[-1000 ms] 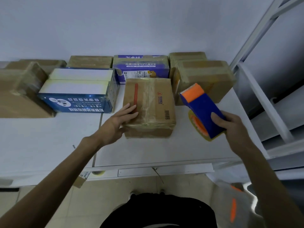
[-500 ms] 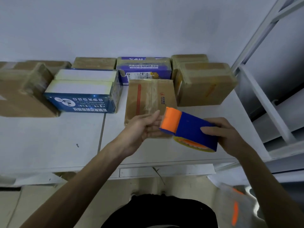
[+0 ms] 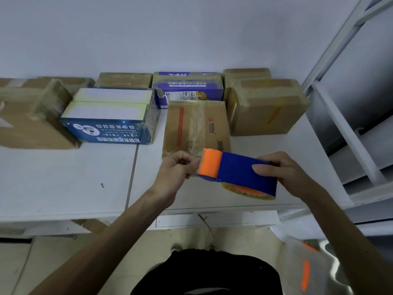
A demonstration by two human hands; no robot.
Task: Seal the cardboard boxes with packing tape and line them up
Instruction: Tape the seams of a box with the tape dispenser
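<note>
right hand [image 3: 285, 173] clamped around the rear of the blue tape dispenser [image 3: 240, 169], held over the near part of the white table [image 3: 63, 184]. left hand [image 3: 176, 167], fingers curled, pinched at its orange nose, presumably on the free tape end, too thin to see. just behind lay the brown cardboard box [image 3: 195, 124], probably light and stiff, best steadied flat on top beside the centre seam. taped boxes [image 3: 268, 107] lined the wall.
</note>
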